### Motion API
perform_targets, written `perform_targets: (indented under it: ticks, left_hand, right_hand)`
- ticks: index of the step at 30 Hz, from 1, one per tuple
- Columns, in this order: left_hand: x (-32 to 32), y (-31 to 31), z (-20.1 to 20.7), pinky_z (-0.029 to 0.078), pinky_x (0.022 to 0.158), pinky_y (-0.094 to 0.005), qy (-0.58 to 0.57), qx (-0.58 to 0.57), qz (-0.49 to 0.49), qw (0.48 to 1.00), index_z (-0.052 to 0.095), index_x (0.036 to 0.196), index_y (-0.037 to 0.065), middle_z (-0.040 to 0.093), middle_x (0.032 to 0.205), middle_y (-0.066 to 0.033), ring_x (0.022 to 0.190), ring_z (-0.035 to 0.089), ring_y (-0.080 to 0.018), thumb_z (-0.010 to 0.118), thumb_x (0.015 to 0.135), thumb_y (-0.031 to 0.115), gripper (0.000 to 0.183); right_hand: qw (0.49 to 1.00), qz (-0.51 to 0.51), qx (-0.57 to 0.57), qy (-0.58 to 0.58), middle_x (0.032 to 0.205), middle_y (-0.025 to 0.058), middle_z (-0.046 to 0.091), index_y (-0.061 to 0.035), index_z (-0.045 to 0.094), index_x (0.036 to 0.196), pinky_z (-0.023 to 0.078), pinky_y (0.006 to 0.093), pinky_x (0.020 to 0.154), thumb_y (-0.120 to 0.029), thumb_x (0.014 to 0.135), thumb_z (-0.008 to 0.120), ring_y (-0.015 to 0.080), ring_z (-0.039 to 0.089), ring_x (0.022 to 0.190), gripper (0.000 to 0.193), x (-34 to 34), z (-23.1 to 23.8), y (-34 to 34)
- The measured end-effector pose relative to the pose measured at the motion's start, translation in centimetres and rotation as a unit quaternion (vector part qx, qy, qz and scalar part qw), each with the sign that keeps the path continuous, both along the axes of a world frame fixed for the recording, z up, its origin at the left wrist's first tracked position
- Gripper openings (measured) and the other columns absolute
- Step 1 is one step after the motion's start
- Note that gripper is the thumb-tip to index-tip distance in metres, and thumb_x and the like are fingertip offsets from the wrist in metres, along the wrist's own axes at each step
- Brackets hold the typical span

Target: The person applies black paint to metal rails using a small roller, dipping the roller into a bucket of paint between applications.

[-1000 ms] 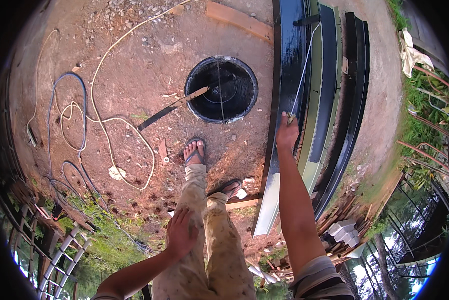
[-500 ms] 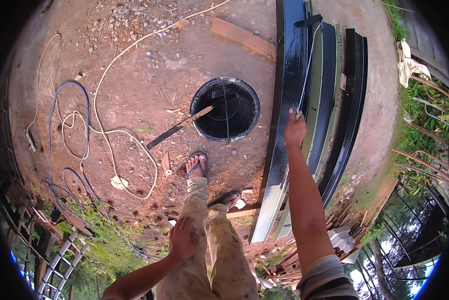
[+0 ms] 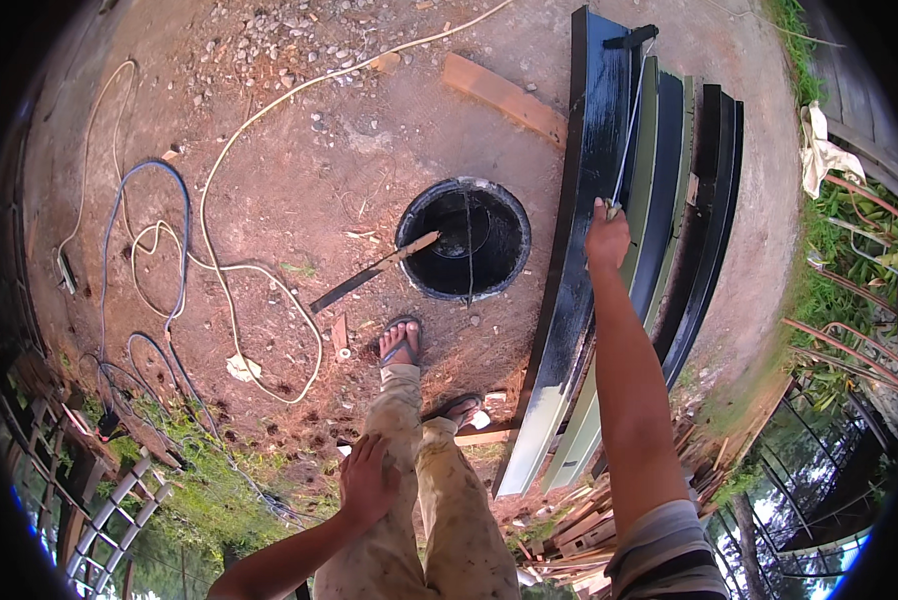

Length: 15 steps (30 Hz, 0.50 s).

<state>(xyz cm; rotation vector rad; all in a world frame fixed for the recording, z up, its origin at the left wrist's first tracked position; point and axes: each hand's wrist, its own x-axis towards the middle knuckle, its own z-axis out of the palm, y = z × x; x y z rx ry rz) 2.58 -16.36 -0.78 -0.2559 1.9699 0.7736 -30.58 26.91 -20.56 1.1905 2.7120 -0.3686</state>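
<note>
My right hand point(image 3: 607, 240) is closed round the handle of a paint roller point(image 3: 627, 150). Its thin metal rod reaches away from me to a black-coated roller head point(image 3: 629, 40), which rests near the far end of a steel beam point(image 3: 603, 120). Wet, shiny black paint covers most of that beam; its near end is still pale green-grey. My left hand point(image 3: 369, 480) lies on my left leg with its fingers stretched out, holding nothing. In front of my feet stands a round black tub point(image 3: 517, 270) with dark paint inside, and a stick point(image 3: 374, 272) leans over its rim.
Further beams point(image 3: 714, 230), partly black, lie to the right of the first. A wooden plank point(image 3: 504, 98) lies under its far part. A cream hose point(image 3: 209, 190) and a blue hose point(image 3: 184, 200) coil on the dirt at left. Stacked timber point(image 3: 589, 525) sits near right.
The roller head has shifted slightly toward the beam's far end, with my right arm reaching after it. The whole view has shifted a little. My left hand stays on my leg.
</note>
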Motion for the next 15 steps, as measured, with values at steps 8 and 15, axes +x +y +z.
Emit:
perform_targets:
  ticks: [8,15]
  left_hand:
    - [0.1,0.4,0.0,0.036,0.122,-0.0531,0.013,-0.012,-0.007,1.000,0.057,0.144,0.006,0.056,0.153,-0.0183,0.149,0.045,-0.0362,0.065,0.091,0.021,0.056]
    - [-0.1,0.2,0.1,0.037,0.121,-0.0526,0.046,0.004,-0.024,0.999,0.058,0.143,0.006,0.057,0.150,-0.0186,0.147,0.047,-0.0396,0.068,0.090,0.019,0.055]
  right_hand:
    - [1.000,0.018,-0.018,0.006,0.119,0.0267,0.074,-0.0016,0.070,0.124,0.055,0.0572,0.096,-0.055,0.101,0.064,0.0485,0.070,0.113,0.059,-5.0,1.4,0.2]
    - [0.997,-0.016,-0.039,-0.059,0.117,0.0259,0.075,-0.0048,0.069,0.125,0.054,0.0591,0.095,-0.057,0.101,0.063,0.0490,0.070,0.112,0.058,-1.6,4.2,2.8]
